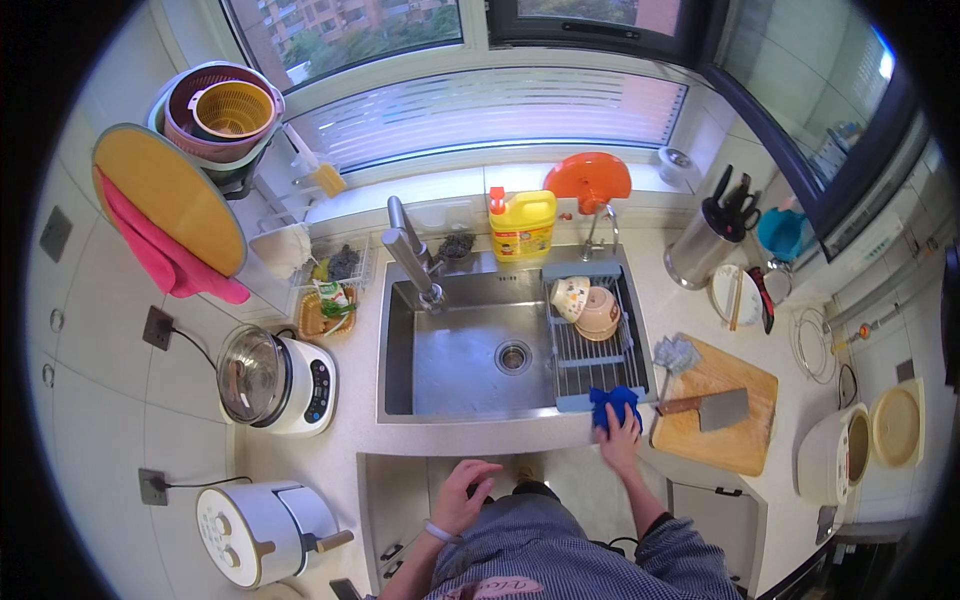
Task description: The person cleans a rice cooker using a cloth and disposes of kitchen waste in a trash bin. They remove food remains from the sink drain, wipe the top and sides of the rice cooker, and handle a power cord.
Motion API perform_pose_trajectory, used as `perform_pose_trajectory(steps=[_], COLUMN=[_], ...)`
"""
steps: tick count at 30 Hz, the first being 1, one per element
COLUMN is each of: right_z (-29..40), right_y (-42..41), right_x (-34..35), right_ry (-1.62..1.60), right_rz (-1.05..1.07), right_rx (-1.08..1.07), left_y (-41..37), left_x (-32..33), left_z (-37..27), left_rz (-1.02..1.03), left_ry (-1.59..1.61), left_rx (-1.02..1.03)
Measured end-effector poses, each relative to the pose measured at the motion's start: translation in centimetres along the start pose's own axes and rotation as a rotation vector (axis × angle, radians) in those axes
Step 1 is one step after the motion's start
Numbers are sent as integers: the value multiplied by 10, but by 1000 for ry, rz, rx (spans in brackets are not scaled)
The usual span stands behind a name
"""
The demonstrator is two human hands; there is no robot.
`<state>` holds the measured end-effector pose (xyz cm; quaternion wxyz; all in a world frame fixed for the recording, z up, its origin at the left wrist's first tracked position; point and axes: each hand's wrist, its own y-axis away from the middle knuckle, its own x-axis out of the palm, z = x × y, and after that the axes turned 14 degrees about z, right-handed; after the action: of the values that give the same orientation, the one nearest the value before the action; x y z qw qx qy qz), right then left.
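Note:
My right hand (621, 441) lies with its fingers on a crumpled blue cloth (615, 406), at the front right rim of the stainless steel sink (480, 375). Nothing is in my left hand (466, 489), which hovers in front of the counter edge with bent fingers. A grey drying rack (592, 375) spans the sink's right side. On it are a patterned bowl (570, 298) and pink bowls (598, 311). Right of the cloth, a cleaver (724, 409) rests on a wooden cutting board (756, 382), with a crumpled grey cloth (676, 354) at the board's upper left corner.
Behind the sink stand a grey faucet (409, 255), a yellow detergent jug (525, 225) and a small tap (600, 232). A glass-lidded cooker (277, 382) and a white air fryer (262, 529) are at left. A knife holder (701, 247) and a rice cooker (825, 457) stand at right.

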<state>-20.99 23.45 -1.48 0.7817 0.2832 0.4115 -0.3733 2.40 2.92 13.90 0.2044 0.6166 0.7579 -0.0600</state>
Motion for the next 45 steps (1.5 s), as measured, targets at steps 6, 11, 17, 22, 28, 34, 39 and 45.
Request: perform_pose_trajectory(steps=[6, 11, 17, 22, 28, 34, 39, 45], right_z=[59, 146, 162, 255, 289, 285, 301, 291], right_y=[-24, -65, -136, -166, -190, -211, -221, -227], right_x=[43, 5, 61, 68, 72, 89, 79, 70], right_ry=[-392, -1617, -1947, -1871, -1727, -1721, -1354, -1302], right_rz=[349, 513, 662, 485, 437, 514, 532, 464], right_rx=[-165, 246, 283, 479, 478, 351, 268, 208], left_y=[-35, -89, -211, -318, -337, -303, -249, -245], left_x=[-43, -108, -197, -251, -257, -261, -266, -238], left_z=[44, 90, 178, 233, 220, 194, 140, 148], left_rz=[87, 55, -68, -13, 152, 125, 312, 165], left_ry=[27, 9, -194, -259, -176, -305, -271, 28], left_rx=[-80, -38, 118, 225, 119, 249, 361, 273])
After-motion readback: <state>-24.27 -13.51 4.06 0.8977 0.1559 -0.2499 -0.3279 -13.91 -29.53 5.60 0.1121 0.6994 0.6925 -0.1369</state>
